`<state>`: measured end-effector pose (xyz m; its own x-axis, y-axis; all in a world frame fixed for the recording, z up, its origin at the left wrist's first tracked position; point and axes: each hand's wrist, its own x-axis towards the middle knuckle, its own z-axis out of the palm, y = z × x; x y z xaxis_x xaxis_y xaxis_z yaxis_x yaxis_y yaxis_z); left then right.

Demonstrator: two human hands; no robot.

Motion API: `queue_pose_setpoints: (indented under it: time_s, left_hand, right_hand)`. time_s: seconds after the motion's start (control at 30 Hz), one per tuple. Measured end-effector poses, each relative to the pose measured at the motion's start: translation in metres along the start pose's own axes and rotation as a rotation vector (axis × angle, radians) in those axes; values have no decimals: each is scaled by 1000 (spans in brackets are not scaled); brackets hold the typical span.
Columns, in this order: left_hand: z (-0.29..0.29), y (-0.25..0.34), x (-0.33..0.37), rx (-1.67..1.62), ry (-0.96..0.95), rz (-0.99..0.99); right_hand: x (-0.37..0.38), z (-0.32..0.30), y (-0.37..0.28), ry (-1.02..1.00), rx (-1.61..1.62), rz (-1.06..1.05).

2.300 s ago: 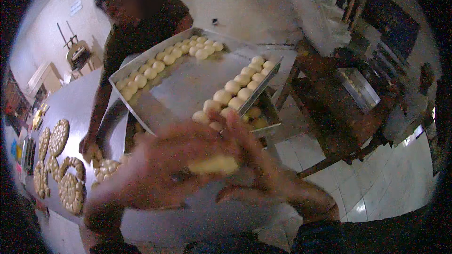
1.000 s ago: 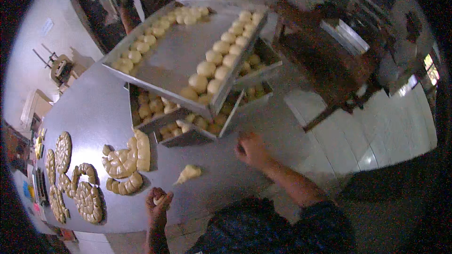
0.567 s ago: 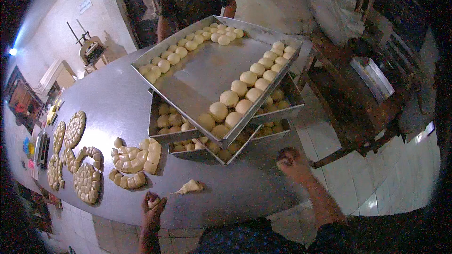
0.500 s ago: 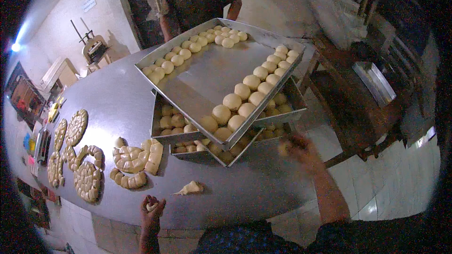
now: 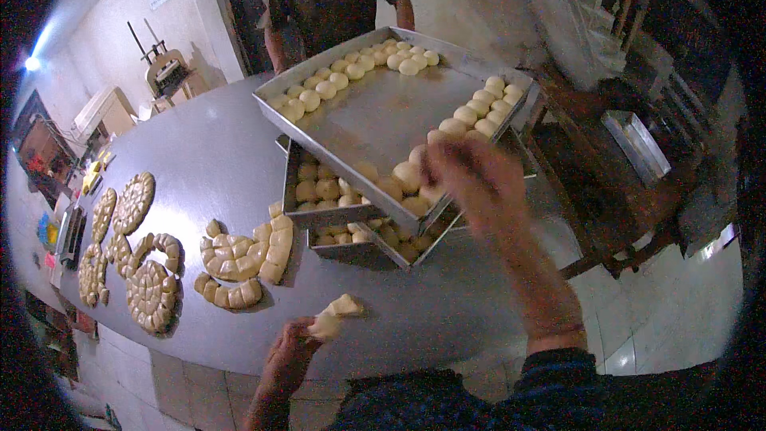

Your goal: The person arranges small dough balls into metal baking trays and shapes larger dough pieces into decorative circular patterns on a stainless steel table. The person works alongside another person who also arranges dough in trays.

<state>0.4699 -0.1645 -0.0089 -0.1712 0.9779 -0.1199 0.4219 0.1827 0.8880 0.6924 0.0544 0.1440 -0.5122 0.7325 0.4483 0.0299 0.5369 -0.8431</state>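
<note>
Hands well apart. Left hand [image 5: 289, 353] is low at the desk's [image 5: 447, 303] near edge, fingertips pinched on a dough piece [image 5: 322, 327]; this meets a pale lump [image 5: 348, 305] just past it, joined or only touching, can't tell. Held by one end, probably because soft dough would squash in a full fist.

Right hand [image 5: 477, 179] is up at the top tray [image 5: 375, 116], over the near part of its right-hand row of balls [image 5: 459, 126]. Blurred, fingers curled down; can't tell if they grip a ball or just touch one.

More balls [image 5: 327, 89] run along the tray's left wall and far corner; its middle is bare metal. Lined up on the walls likely to keep rows straight and evenly packed. Tray sits skewed on lower trays [image 5: 339, 217], also loaded, corners crossing. Presumably crossed so each rests on the rims below and not on the dough, and stacking saves desk space.

Cut dough [image 5: 233, 259] lies left of the stack, chunks partly joined; scored rounds [image 5: 152, 295] and a ring [image 5: 166, 241] further left. Laid flat, not piled, maybe against sticking, and the nearest chunks look handy for the left hand.

Co-worker [image 5: 331, 4] stands behind the tray, own hands hidden. Pan [image 5: 637, 144] on a wooden stand, right.
</note>
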Motion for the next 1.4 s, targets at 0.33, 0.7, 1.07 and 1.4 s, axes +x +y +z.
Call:
queue_pose_setpoints:
  time_s: [0.33, 0.7, 1.07, 1.4]
  left_hand:
    - [-11, -44, 48, 105, -441, 100]
    - [13, -109, 87, 645, -210, 832]
    - [-36, -68, 26, -726, 137, -74]
    - [31, -6, 44, -622, -125, -189]
  right_hand:
    - [-252, 73, 123, 52, 7, 700]
    - [-264, 91, 186, -158, -1166, 258]
    - [-198, 28, 149, -79, -1004, 545]
    - [-205, -8, 195, -155, -916, 410]
